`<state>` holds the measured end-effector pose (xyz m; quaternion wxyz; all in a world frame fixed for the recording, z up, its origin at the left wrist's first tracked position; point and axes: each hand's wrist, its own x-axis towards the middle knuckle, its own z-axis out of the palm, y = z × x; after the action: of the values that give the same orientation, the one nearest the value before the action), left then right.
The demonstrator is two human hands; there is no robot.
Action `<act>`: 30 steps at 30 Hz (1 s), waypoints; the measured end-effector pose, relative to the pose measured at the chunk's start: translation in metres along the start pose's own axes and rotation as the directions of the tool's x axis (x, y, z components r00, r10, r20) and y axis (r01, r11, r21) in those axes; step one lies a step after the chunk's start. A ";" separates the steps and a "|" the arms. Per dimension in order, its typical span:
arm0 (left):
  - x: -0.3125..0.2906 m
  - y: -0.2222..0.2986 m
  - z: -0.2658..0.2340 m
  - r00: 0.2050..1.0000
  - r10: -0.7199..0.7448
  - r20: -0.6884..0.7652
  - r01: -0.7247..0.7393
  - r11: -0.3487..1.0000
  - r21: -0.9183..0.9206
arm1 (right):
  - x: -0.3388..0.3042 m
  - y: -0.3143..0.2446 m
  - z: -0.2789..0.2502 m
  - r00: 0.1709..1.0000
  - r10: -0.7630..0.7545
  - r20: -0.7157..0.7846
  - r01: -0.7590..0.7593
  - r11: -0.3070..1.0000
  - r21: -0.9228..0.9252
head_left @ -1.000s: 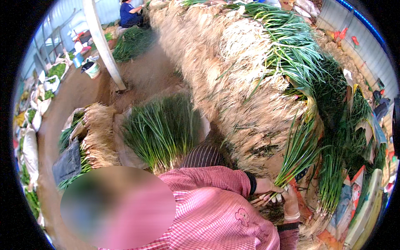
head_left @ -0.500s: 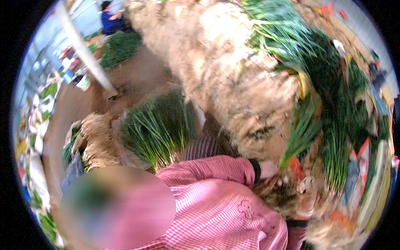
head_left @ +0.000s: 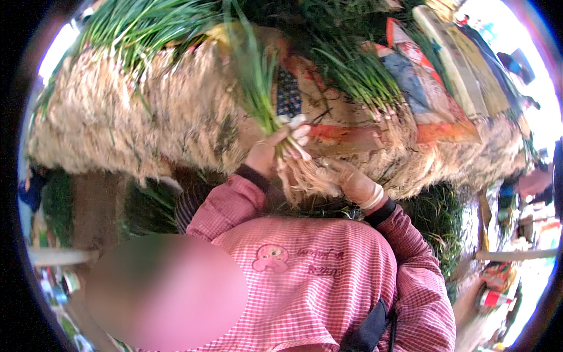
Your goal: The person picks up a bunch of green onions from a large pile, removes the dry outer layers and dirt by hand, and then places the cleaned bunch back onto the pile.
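A bunch of scallions is in my left hand, whose fingers wrap round the white stems just above the roots. Its green leaves point up and away from me, and the tan roots hang toward my chest. My right hand, in a pale glove, is beside those roots with its fingers bent against them; the fingertips are partly hidden. Just beyond both hands is a long stacked heap of scallions, roots facing me. Another loose bunch of scallions lies on top, to the right of the held one.
More leafy scallions lie on the heap at far left. Orange, white and blue sacking covers part of its right side, beside a long pale rolled-up bundle. Dark green leaves are below the heap, near my right arm.
My view has swung right to face the heap. The scallion bunch, lying on the heap's edge by a hand before, is now raised upright in my left hand, with my right hand at its roots.
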<state>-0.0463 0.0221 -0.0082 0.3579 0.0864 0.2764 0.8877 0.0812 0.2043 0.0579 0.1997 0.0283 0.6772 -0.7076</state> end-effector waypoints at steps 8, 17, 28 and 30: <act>-0.020 0.009 -0.001 0.962 0.231 -0.146 -0.217 0.970 0.110 | -0.061 -0.021 -0.121 0.757 -0.252 -0.603 0.016 0.929 -0.369; -0.031 0.032 0.000 0.935 0.309 -0.173 -0.218 0.887 0.407 | 0.055 -0.027 -0.257 0.640 -0.343 -0.687 -0.638 0.262 -0.725; -0.033 0.039 -0.008 0.924 0.310 -0.223 -0.249 0.932 0.262 | 0.074 -0.031 -0.260 0.761 -0.448 -0.468 0.095 0.792 -0.603; -0.046 0.036 -0.009 0.851 0.371 -0.372 -0.273 0.917 0.291 | 0.051 -0.108 -0.226 0.733 -0.516 -0.443 0.425 0.856 -0.294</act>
<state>-0.0371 -0.0342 0.0066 0.1231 -0.0206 0.4281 0.8951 -0.0523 0.4110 0.1265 -0.1698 0.0231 0.7486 -0.6404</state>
